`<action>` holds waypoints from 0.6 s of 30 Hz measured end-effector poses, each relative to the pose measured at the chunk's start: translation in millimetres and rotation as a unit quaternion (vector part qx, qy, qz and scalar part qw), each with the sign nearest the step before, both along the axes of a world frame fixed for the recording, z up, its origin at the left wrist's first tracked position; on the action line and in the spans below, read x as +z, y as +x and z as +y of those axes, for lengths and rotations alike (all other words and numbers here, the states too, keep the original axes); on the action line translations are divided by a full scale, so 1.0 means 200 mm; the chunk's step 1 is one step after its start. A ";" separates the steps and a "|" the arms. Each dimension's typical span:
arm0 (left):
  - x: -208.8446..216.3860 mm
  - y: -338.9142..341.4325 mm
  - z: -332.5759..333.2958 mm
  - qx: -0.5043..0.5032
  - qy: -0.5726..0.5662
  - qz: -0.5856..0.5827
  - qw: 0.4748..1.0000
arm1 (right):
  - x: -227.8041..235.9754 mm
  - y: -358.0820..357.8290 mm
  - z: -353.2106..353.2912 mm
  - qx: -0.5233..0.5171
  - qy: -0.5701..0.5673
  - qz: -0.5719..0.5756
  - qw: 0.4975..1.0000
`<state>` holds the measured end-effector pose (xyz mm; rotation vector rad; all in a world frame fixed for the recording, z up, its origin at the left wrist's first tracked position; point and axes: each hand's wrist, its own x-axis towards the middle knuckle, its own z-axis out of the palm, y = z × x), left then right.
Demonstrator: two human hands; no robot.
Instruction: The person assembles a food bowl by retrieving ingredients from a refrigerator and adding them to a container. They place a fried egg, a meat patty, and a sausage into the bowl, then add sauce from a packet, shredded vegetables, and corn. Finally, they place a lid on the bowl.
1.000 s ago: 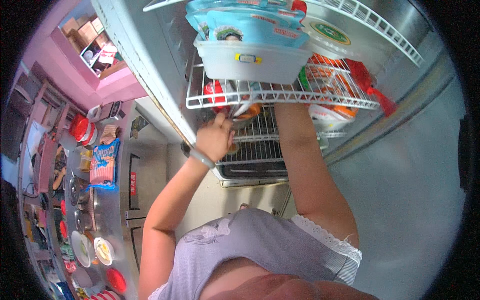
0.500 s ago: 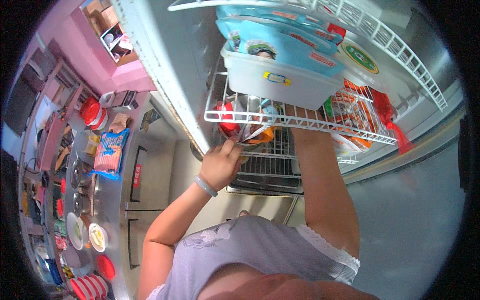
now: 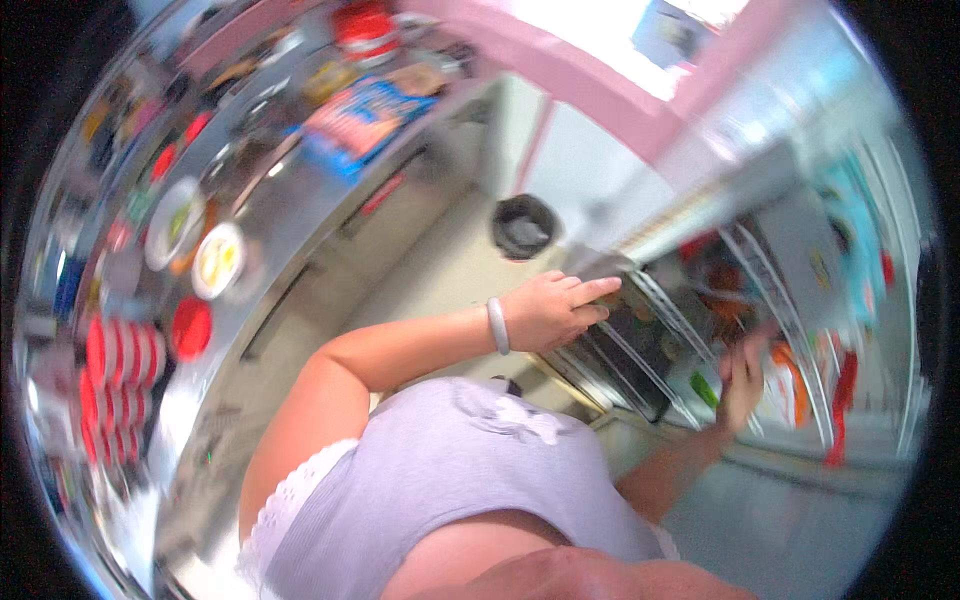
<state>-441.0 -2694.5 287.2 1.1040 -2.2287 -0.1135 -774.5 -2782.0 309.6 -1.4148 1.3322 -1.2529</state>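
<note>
My left hand (image 3: pixel 560 312), with a pale bangle (image 3: pixel 498 326) at its wrist, hovers at the left edge of the open fridge. Its fingers are stretched out and no held thing shows. Further right, my right hand (image 3: pixel 740 382) is in front of the white wire shelves (image 3: pixel 785 300), near their lower end. Motion smears its fingers, so whether it holds anything is unclear. A green item (image 3: pixel 704 390) lies close by it, and an orange and white packet (image 3: pixel 795 385) is just to its right. A red bag end (image 3: pixel 843 405) hangs past the shelf.
At left stands a steel counter (image 3: pixel 270 235) with a blue and pink packet (image 3: pixel 365 125), a bowl of pale yellow pieces (image 3: pixel 218 260), a red lid (image 3: pixel 192 329) and stacked red-lidded containers (image 3: pixel 125 350). A black bin (image 3: pixel 524 227) sits on the floor beyond my left hand.
My view has swung left, so the fridge now lies at the right. The left hand has come off the packets at the shelf; the right arm has drawn back from under the upper shelf.
</note>
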 end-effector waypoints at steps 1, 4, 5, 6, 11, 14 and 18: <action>-0.03 0.11 0.09 0.018 0.021 0.008 1.000 | 0.05 -0.06 0.16 0.149 0.009 0.020 0.989; -0.23 0.55 0.44 0.140 0.066 0.036 0.987 | 0.04 0.24 0.47 0.150 0.210 0.117 0.959; -0.32 0.70 0.58 0.197 0.088 0.036 0.976 | -0.01 0.43 0.46 0.246 0.235 0.122 0.932; -0.37 0.84 0.72 0.240 0.109 0.040 0.964 | -0.05 0.64 0.46 0.326 0.258 0.129 0.900; -0.49 1.37 1.37 0.432 0.173 0.100 0.880 | -0.25 2.22 0.62 0.633 0.204 0.173 0.727; -0.49 1.55 1.69 0.530 0.127 0.127 0.829 | -0.32 3.07 0.92 0.692 0.080 0.258 0.669; -0.51 1.68 2.00 0.643 0.134 0.174 0.734 | -0.38 3.70 1.33 0.675 -0.154 0.383 0.612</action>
